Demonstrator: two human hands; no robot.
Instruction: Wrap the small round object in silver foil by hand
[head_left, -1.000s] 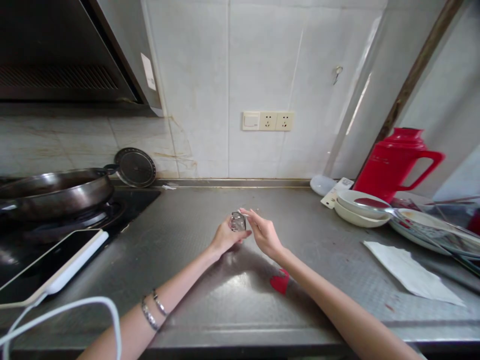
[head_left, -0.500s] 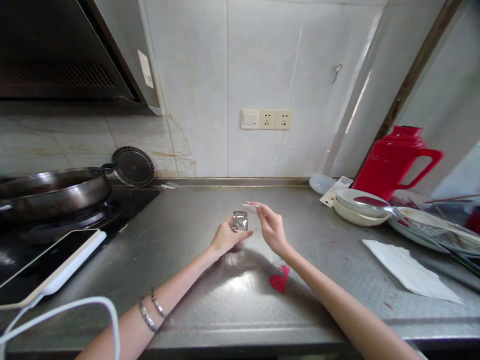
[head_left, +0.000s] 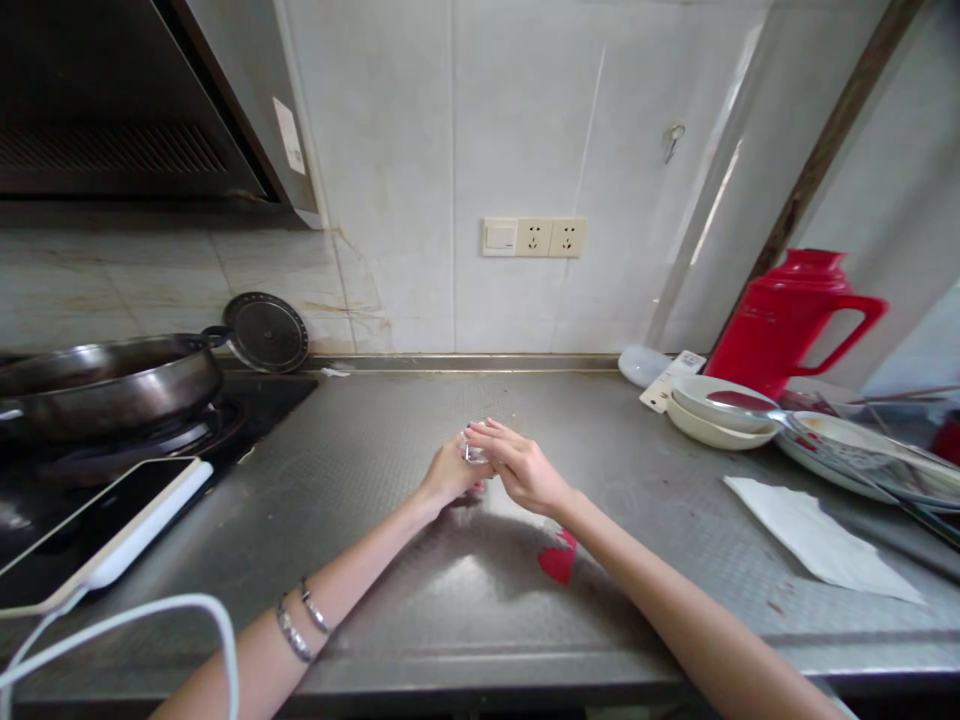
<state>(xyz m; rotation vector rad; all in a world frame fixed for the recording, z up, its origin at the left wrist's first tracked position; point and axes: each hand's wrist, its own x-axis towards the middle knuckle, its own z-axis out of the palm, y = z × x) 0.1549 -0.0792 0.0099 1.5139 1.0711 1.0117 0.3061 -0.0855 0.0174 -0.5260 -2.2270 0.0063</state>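
Observation:
Above the middle of the steel counter, my left hand (head_left: pixel 448 474) is closed around a small, shiny, clear container (head_left: pixel 475 453), mostly covered by fingers. My right hand (head_left: pixel 525 468) lies over its top, fingers bent and close together, meeting the left hand. Whatever is under the right fingers is hidden; the thin white piece they held earlier does not show. A red torn scrap (head_left: pixel 557 560) lies on the counter below my right wrist.
To the left, a steel pan (head_left: pixel 112 385) stands on the black stove, with a phone (head_left: pixel 97 540) and white cable nearer me. Stacked bowls (head_left: pixel 720 430), a red thermos (head_left: pixel 787 325), plates and a white paper napkin (head_left: pixel 821 540) are at right. Wall sockets (head_left: pixel 551 237) sit behind.
My right hand has moved left and slightly down, from beside the container onto its top. The thin white piece in its fingers has gone out of sight. The left hand has stayed nearly in place.

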